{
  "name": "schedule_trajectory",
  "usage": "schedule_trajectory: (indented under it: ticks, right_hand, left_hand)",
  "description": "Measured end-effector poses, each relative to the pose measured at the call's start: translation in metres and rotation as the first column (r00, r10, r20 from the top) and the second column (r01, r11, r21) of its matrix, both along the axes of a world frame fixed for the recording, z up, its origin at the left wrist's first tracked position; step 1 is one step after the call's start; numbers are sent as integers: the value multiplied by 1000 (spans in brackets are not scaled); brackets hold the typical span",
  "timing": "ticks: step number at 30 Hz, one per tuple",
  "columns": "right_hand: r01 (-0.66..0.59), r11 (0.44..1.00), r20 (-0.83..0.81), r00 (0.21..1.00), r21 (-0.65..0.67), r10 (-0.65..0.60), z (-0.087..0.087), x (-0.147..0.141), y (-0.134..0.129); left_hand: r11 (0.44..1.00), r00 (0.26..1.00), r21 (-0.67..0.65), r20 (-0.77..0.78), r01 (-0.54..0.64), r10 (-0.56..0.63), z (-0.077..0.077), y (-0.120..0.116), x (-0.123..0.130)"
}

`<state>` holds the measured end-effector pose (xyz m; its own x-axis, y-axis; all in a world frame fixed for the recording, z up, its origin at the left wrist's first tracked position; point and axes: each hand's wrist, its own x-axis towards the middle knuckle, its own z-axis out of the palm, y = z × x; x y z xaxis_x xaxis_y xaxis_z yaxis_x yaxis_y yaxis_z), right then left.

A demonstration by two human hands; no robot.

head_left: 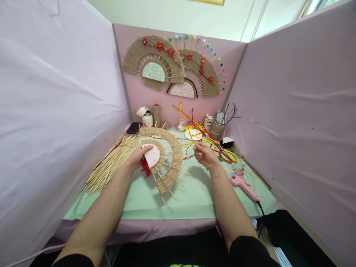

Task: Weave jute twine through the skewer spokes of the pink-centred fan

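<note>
One woven half-round fan (177, 151) sits centre frame over the counter (191, 204), left hand (137, 156) clamping its dotted inner panel (152, 155), thumb on top. Right hand (205, 154), right of centre, has fingers curled tight together; can't tell if they pinch anything. Step looks like detail work on the fan; next move seems to call for steady left grip, precise right fingers.

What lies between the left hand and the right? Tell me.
In the head view, the fan lies between left hand and right hand: spotted centre, woven bands and sticks.
</note>
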<state>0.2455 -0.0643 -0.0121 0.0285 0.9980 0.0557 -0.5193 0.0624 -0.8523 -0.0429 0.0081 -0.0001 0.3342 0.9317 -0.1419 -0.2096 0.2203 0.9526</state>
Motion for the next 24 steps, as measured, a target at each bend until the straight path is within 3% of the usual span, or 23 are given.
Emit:
schedule_trajectory:
  ticks: [5, 11, 18, 24]
  right_hand:
    - [26, 998, 50, 998, 50, -29, 1, -2, -1]
    - [15, 999, 88, 996, 39, -18, 1, -5, -2]
    - [-70, 997, 131, 989, 43, 64, 0, -15, -5]
    - [-108, 992, 185, 976, -60, 117, -2, -25, -4]
  left_hand:
    - [1000, 998, 2, -66, 9, -9, 1, -1, 0]
    - [992, 989, 11, -76, 125, -124, 1, -3, -3]
    - [980, 980, 1, -41, 197, -197, -3, -3, -6]
    - [960, 956, -30, -88, 277, -279, -6, -4, -5]
